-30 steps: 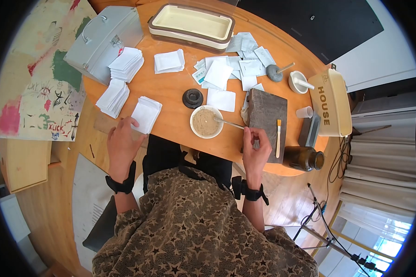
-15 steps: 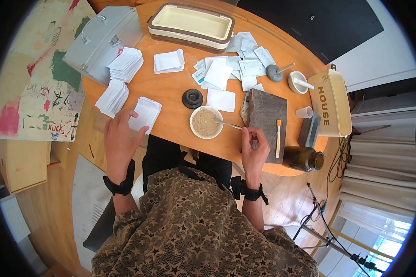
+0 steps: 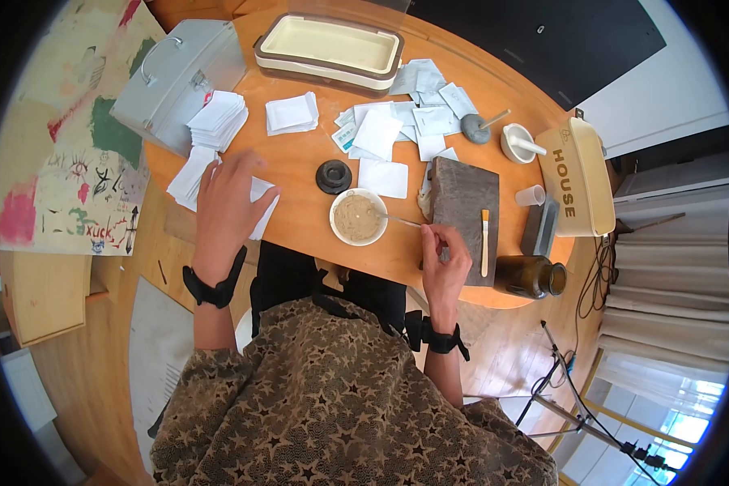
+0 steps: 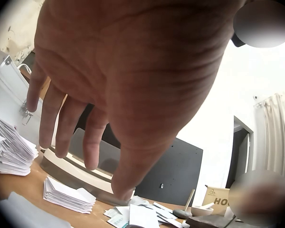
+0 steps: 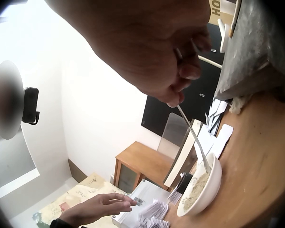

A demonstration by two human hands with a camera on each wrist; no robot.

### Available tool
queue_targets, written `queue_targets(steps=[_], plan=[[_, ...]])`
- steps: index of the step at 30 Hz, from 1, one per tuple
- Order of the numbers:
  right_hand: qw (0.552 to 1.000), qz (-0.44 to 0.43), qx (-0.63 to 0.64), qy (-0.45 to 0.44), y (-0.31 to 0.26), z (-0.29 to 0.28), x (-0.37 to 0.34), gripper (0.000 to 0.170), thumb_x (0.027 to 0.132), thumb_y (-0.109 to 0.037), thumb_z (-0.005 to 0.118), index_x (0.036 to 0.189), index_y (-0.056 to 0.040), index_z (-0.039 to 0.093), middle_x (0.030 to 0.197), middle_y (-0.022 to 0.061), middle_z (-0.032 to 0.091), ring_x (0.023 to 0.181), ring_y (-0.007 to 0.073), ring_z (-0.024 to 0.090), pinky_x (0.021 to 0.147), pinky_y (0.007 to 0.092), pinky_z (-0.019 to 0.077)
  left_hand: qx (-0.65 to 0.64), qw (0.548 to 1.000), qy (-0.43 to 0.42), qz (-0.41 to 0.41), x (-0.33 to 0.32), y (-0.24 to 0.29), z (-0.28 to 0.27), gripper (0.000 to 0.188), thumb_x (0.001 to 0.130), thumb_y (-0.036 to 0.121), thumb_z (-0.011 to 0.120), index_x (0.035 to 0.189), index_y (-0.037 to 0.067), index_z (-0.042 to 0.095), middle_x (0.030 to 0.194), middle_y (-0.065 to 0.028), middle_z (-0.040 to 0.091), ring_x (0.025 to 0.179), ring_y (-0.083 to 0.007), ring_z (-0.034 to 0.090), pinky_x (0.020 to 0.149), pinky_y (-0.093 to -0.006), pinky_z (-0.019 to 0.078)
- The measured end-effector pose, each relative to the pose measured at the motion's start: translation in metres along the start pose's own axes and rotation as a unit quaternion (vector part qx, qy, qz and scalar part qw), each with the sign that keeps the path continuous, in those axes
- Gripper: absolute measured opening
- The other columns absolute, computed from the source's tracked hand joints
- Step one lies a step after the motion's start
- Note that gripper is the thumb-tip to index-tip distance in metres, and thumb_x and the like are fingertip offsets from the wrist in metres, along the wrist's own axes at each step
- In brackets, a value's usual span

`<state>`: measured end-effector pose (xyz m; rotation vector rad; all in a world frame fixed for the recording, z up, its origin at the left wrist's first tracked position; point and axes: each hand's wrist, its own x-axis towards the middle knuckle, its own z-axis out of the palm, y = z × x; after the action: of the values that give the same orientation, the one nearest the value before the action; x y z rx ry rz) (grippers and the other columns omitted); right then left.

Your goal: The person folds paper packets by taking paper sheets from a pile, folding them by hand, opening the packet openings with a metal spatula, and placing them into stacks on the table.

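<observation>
My right hand (image 3: pixel 445 259) pinches the handle of a thin metal spoon (image 5: pixel 192 130). The spoon's far end dips into pale brown powder in a small white bowl (image 3: pixel 336 228). Over a stack of white paper sheets (image 3: pixel 259 189) at the table's near left is my left hand (image 3: pixel 225 219). Its fingers are spread and hold nothing, and the hand covers most of that stack in the head view. Two more paper stacks, one at the left edge (image 3: pixel 188 180) and one beside the metal case (image 3: pixel 219 117), lie just past its fingers.
A silver case (image 3: pixel 178 85) stands at back left, near a cream tray (image 3: pixel 332 69). Another paper stack (image 3: pixel 292 113) and loose packets (image 3: pixel 433 121) lie mid-table. Around the right are a dark block (image 3: pixel 466 194) with a brush (image 3: pixel 484 239), a mortar (image 3: pixel 514 150) and a brown bottle (image 3: pixel 526 277).
My left hand has risen forward and right, from the stack's near edge to over it, fingers spreading. The right hand stays on the spoon at the bowl. The head view has tilted slightly.
</observation>
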<state>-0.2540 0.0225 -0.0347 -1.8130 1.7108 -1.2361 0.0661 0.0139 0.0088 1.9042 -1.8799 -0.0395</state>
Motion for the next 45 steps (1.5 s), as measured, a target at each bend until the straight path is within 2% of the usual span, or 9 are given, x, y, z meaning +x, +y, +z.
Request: queue_targets(steps=[5, 14, 17, 19, 25, 29, 35, 37, 45], plan=[[1.0, 0.003, -0.002, 0.007, 0.003, 0.0, 0.0, 0.006, 0.093, -0.005, 0.072, 0.091, -0.0001, 0.069, 0.071, 0.0094, 0.059, 0.059, 0.0187, 0.051, 0.058, 0.0327, 0.0428, -0.001, 1.0, -0.001, 0.028, 0.02, 0.002, 0.005, 0.043, 0.079, 0.019, 0.083, 0.115, 0.007, 0.061, 0.119, -0.0116, 0.067, 0.108, -0.039, 0.059, 0.095, -0.0452, 0.0462], [1.0, 0.017, 0.01, 0.01, 0.001, -0.001, 0.0, 0.009, 0.094, -0.006, 0.072, 0.09, 0.0009, 0.068, 0.072, 0.009, 0.059, 0.061, 0.0164, 0.051, 0.058, 0.0311, 0.0427, 0.003, 0.998, -0.044, 0.045, 0.047, -0.006, 0.018, 0.037, 0.081, 0.017, 0.08, 0.11, 0.01, 0.059, 0.113, -0.009, 0.068, 0.107, -0.0322, 0.061, 0.096, -0.0432, 0.0443], [1.0, 0.023, 0.016, 0.014, 0.0, -0.002, -0.001, 0.01, 0.094, -0.007, 0.072, 0.09, 0.0013, 0.068, 0.072, 0.0089, 0.058, 0.062, 0.0158, 0.05, 0.058, 0.0307, 0.0427, 0.013, 0.997, -0.059, 0.052, 0.06, -0.017, 0.032, 0.037, 0.08, 0.017, 0.08, 0.108, 0.01, 0.058, 0.112, -0.0094, 0.068, 0.105, -0.0337, 0.062, 0.095, -0.0444, 0.0448], [0.999, 0.028, 0.016, 0.01, 0.001, -0.002, -0.001, 0.01, 0.094, -0.006, 0.072, 0.09, 0.0016, 0.067, 0.072, 0.0085, 0.058, 0.062, 0.0152, 0.05, 0.058, 0.0302, 0.0425, 0.023, 0.996, -0.075, 0.041, 0.07, -0.021, 0.04, 0.039, 0.077, 0.016, 0.083, 0.106, 0.009, 0.059, 0.109, -0.0103, 0.068, 0.108, -0.0307, 0.065, 0.099, -0.0477, 0.0449], [0.998, 0.05, 0.031, 0.006, 0.0, -0.006, -0.003, 0.011, 0.095, -0.007, 0.072, 0.091, 0.0014, 0.067, 0.072, 0.0075, 0.057, 0.063, 0.0141, 0.049, 0.059, 0.0297, 0.0422, 0.05, 0.99, -0.126, 0.027, 0.103, -0.028, 0.064, 0.044, 0.074, 0.017, 0.084, 0.11, 0.007, 0.06, 0.113, -0.0143, 0.068, 0.108, -0.0337, 0.066, 0.094, -0.0464, 0.0483], [0.999, 0.045, 0.023, 0.004, -0.002, -0.01, -0.005, 0.011, 0.095, -0.008, 0.072, 0.091, 0.0014, 0.067, 0.072, 0.0071, 0.056, 0.063, 0.0138, 0.048, 0.059, 0.0294, 0.042, 0.05, 0.992, -0.11, 0.047, 0.125, -0.045, 0.083, 0.043, 0.074, 0.018, 0.084, 0.109, 0.008, 0.061, 0.113, -0.0142, 0.068, 0.109, -0.0342, 0.065, 0.094, -0.0464, 0.0489], [0.998, 0.052, 0.024, 0.001, -0.006, -0.012, -0.007, 0.012, 0.096, -0.009, 0.071, 0.092, 0.0014, 0.067, 0.072, 0.0071, 0.056, 0.063, 0.0139, 0.048, 0.059, 0.0291, 0.0417, 0.064, 0.977, -0.202, 0.022, 0.154, -0.058, 0.092, 0.044, 0.075, 0.022, 0.084, 0.11, 0.008, 0.061, 0.116, -0.0147, 0.067, 0.113, -0.0342, 0.064, 0.095, -0.0452, 0.0492], [0.998, 0.06, 0.027, 0.0, -0.007, -0.013, -0.008, 0.016, 0.097, -0.014, 0.072, 0.092, 0.0005, 0.068, 0.071, 0.0032, 0.059, 0.066, 0.0094, 0.049, 0.064, 0.0263, 0.0422, 0.087, 0.968, -0.233, 0.008, 0.156, -0.061, 0.096, 0.046, 0.074, 0.022, 0.082, 0.111, 0.008, 0.059, 0.117, -0.0153, 0.067, 0.113, -0.0359, 0.062, 0.097, -0.0431, 0.0493], [0.998, 0.056, 0.03, 0.0, -0.007, -0.013, -0.007, 0.014, 0.096, -0.011, 0.072, 0.091, 0.001, 0.068, 0.071, 0.0046, 0.058, 0.065, 0.0112, 0.049, 0.061, 0.0272, 0.0418, 0.106, 0.967, -0.233, 0.013, 0.156, -0.065, 0.097, 0.045, 0.074, 0.024, 0.083, 0.111, 0.009, 0.061, 0.115, -0.0147, 0.068, 0.113, -0.0348, 0.063, 0.099, -0.0447, 0.0464]])
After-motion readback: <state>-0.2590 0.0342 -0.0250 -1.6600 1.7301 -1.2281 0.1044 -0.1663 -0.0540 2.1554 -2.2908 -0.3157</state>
